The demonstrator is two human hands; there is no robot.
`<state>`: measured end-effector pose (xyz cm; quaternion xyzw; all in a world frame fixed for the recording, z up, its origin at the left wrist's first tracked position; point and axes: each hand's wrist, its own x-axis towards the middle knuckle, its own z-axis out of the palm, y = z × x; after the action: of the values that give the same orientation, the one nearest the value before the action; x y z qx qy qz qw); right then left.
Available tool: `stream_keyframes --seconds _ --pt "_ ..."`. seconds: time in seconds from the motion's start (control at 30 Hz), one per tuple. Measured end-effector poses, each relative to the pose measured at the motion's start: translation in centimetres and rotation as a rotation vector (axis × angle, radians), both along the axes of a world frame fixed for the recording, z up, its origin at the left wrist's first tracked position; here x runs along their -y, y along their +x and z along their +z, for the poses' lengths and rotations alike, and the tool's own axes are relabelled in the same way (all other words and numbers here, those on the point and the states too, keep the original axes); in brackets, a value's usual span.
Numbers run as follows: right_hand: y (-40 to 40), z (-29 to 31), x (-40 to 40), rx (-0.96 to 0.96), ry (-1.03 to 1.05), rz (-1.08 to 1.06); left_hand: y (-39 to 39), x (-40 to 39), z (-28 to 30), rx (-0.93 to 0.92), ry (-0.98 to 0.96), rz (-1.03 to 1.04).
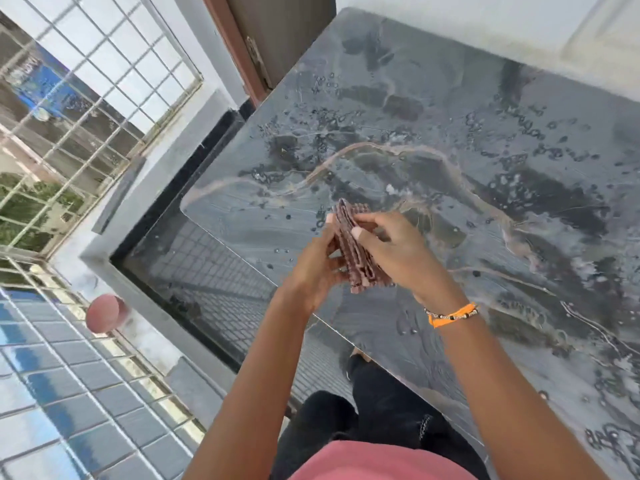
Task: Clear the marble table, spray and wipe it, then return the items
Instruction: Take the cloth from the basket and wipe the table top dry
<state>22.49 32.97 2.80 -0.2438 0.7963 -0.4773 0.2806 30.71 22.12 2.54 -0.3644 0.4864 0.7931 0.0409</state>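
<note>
Head view showed both hands, left hand (317, 261) and right hand (391, 252), pinching the folded cloth (353, 247) between them, its long axis running away from the wrists, above the wet marble table (450, 150).

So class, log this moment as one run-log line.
stage: wiping prep | left hand: holds cloth | right hand: holds cloth | marble table: wet, droplets

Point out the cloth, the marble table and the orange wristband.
cloth (349, 244), head view, folded middle between both hands
marble table (450, 109), head view, bare wet top
orange wristband (450, 315), head view, band on right wrist
</note>
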Motion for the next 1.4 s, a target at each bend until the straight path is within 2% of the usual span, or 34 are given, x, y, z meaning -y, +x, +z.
stream_keyframes --seconds 0.07,0.13,0.27,0.33,0.43,0.5,0.57,0.63,0.73,0.8,0.87,0.93,1.0,1.07,1.2,1.4 --pt "-0.6 0.0 1.9 -0.031 0.037 0.084 -1.4 2.2 0.0 -0.004 -0.018 -0.054" --pt "-0.9 -0.1 3.1 -0.064 0.071 0.088 -2.4 3.9 -0.4 0.021 -0.033 -0.02" --pt "-1.8 -1.0 6.3 -0.178 0.09 -0.174 -5.3 7.8 -1.7 0.031 0.001 0.021" --pt "-2.4 -1.6 8.0 -0.055 0.036 -0.316 -6.7 9.9 -2.2 0.013 0.062 0.005" --pt "-3.7 -2.2 11.0 0.284 -0.079 -0.469 -8.8 13.4 -2.5 0.001 0.131 -0.071" --pt "-4.5 -2.7 13.2 0.49 -0.153 -0.583 -10.0 16.0 -2.6 0.018 0.11 -0.181" --pt "-5.3 -3.0 15.5 0.634 -0.208 -0.706 -11.2 18.4 -2.3 0.088 0.002 -0.328" --pt "-6.6 -3.1 17.7 0.667 -0.199 -0.804 -12.4 20.8 -2.4 0.152 -0.221 -0.456" --pt "-9.5 -3.1 20.7 0.522 -0.138 -0.941 -13.4 24.3 -3.0 0.062 -0.587 -0.57" --pt "-11.8 -3.0 22.7 0.21 -0.006 -0.986 -13.9 26.1 -3.4 -0.019 -0.845 -0.653" --pt "-14.0 -3.1 24.6 -0.166 0.177 -0.904 -14.6 27.2 -3.7 -0.054 -1.127 -0.754" --pt "-15.6 -3.6 26.5 -0.35 0.306 -0.687 -15.6 28.1 -3.8 -0.068 -1.262 -0.798" --pt "-16.5 -4.5 27.7 -0.442 0.406 -0.48 -16.1 28.5 -4.2 -0.058 -1.307 -0.821" --pt "-17.0 -5.6 28.3 -0.563 0.491 -0.415 -16.6 28.9 -4.6 -0.028 -1.326 -0.832" --pt "-18.1 -7.9 28.9 -0.524 0.653 -0.259 -16.7 29.9 -5.3 0.039 -1.268 -0.838" --pt "-20.4 -8.4 33.1 -0.648 0.635 -0.07 -16.0 30.1 -6.2 0.061 -1.252 -0.803"
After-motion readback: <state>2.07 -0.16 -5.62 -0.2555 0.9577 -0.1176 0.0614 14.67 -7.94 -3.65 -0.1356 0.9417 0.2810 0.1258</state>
